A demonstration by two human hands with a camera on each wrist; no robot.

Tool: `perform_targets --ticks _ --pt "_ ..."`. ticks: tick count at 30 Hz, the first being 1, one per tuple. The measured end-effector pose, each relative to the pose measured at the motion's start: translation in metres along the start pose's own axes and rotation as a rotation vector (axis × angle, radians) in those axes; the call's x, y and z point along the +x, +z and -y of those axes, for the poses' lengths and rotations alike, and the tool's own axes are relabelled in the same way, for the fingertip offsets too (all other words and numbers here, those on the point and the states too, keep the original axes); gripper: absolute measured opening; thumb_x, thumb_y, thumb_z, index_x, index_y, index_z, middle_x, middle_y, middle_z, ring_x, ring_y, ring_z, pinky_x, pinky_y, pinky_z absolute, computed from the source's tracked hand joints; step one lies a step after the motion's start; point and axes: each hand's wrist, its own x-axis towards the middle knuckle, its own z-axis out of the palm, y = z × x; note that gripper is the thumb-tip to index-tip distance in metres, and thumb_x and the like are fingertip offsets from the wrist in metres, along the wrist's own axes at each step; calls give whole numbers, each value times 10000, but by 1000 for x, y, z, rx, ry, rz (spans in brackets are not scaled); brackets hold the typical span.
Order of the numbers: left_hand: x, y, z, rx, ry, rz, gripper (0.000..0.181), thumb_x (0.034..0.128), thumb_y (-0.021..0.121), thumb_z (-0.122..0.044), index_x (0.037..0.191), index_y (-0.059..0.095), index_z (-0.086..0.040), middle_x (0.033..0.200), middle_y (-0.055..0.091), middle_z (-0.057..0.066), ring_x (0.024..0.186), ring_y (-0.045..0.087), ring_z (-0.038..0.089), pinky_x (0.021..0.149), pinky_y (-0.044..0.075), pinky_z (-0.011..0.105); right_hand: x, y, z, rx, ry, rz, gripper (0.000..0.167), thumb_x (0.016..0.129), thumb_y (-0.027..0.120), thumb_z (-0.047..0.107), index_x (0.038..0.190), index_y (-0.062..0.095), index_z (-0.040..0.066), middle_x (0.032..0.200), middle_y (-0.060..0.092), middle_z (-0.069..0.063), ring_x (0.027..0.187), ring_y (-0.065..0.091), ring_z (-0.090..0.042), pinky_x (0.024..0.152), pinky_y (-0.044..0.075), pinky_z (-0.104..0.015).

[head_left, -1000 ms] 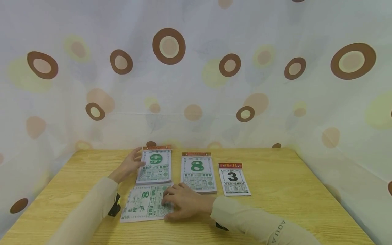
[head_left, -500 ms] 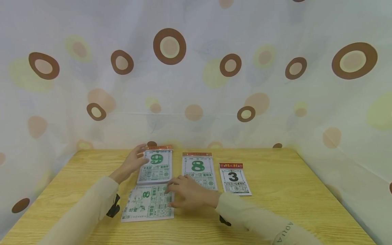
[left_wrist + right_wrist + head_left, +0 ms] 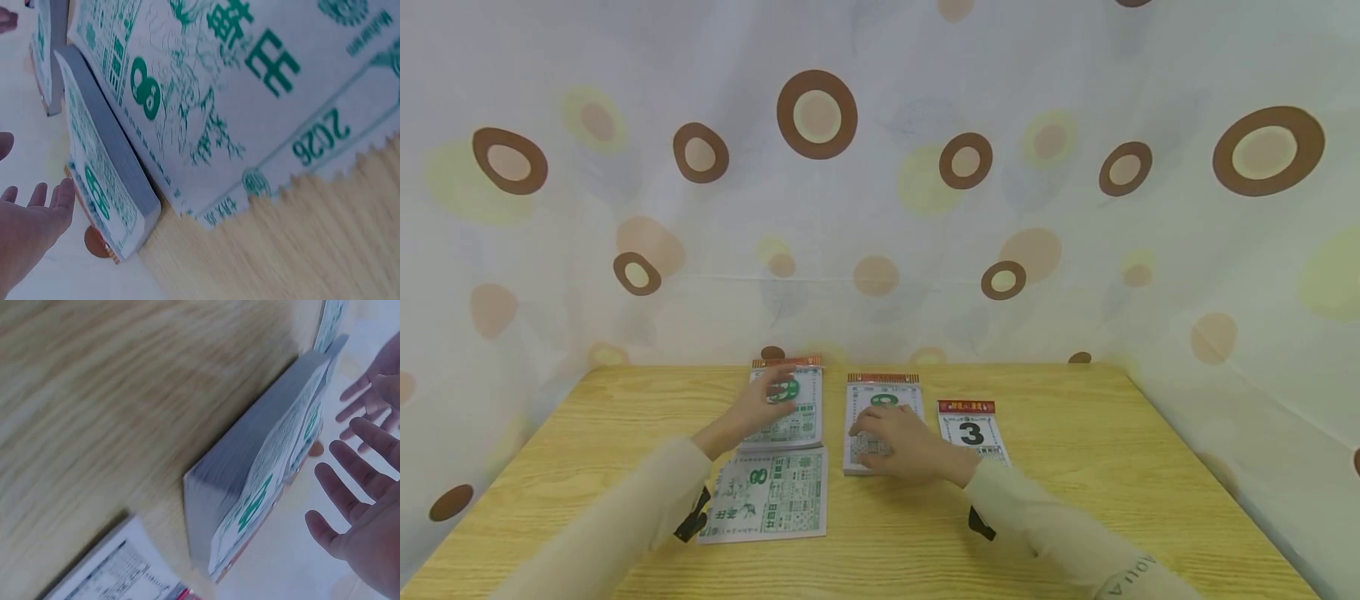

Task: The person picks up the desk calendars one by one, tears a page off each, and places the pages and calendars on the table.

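Note:
My left hand is above the left tear-off calendar, a thick pad with green print and a red-gold top strip. In the left wrist view, the left hand has extended fingers and holds nothing. My right hand hovers over the middle tear-off calendar, partly covering its green number. Its fingers are spread and apart from the pad in the right wrist view. In front of the left calendar lies loose calendar paper, turned sideways, with a jagged torn edge.
A smaller calendar with a black 3 and a red top lies to the right, its lower part behind the right forearm. The wooden table meets a dotted curtain at the back and sides.
My right hand has left the loose paper and moved right over the middle calendar. The left hand has shifted from the left calendar's side to over its face.

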Motion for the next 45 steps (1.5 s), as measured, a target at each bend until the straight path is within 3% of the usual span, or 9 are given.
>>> perform_targets --ticks 6,10,17,24,29,33,38,45 --pt "2 17 -3 -2 58 47 580 878 547 -50 1397 289 -48 1400 334 254 1264 335 468 1025 360 525 -6 -9 -22 36 51 -87 312 883 594 283 1149 587 119 1172 579 -26 1119 516 -233 952 401 -496" --pt "5 29 -3 28 60 44 567 874 576 -84 1384 328 -84 1381 381 218 1250 382 428 1019 378 502 -8 -14 -35 101 97 -139 310 863 626 217 1134 589 71 1172 596 -65 1130 526 -271 956 421 -493" --pt "10 51 -8 29 61 -14 544 853 605 -80 1347 378 -59 1333 444 199 1204 443 394 985 426 464 -9 -15 -57 134 256 -175 330 866 624 213 1161 582 72 1213 574 -87 1139 516 -288 940 440 -477" --pt "17 66 -16 48 63 -81 521 851 615 -84 1326 407 -33 1306 466 202 1168 478 374 950 451 465 -7 -14 -73 127 287 -228 331 868 614 183 1156 572 26 1222 551 -143 1080 533 -315 918 423 -518" --pt "22 73 -20 103 81 -114 498 855 613 -109 1304 422 -11 1269 482 213 1130 503 371 927 468 449 -4 -14 -81 138 351 -230 351 871 609 190 1177 557 27 1236 536 -142 1091 530 -319 929 420 -503" --pt "30 77 -19 100 55 -112 528 851 612 -105 1323 397 -7 1279 468 225 1137 496 382 932 462 458 1 -12 -88 139 404 -214 364 867 614 197 1188 548 38 1241 534 -135 1103 527 -315 936 414 -501" --pt "40 81 -19 86 -24 -101 579 853 627 -112 1358 358 -29 1327 436 214 1177 478 372 958 444 467 7 -11 -91 139 469 -193 414 857 632 217 1215 527 37 1249 527 -131 1115 522 -300 932 435 -469" --pt "47 86 -16 133 -40 -109 613 832 656 -122 1353 351 -18 1320 443 217 1185 472 367 994 412 472 11 -8 -94 129 506 -171 470 842 655 233 1230 503 17 1251 525 -153 1130 508 -307 962 395 -506"
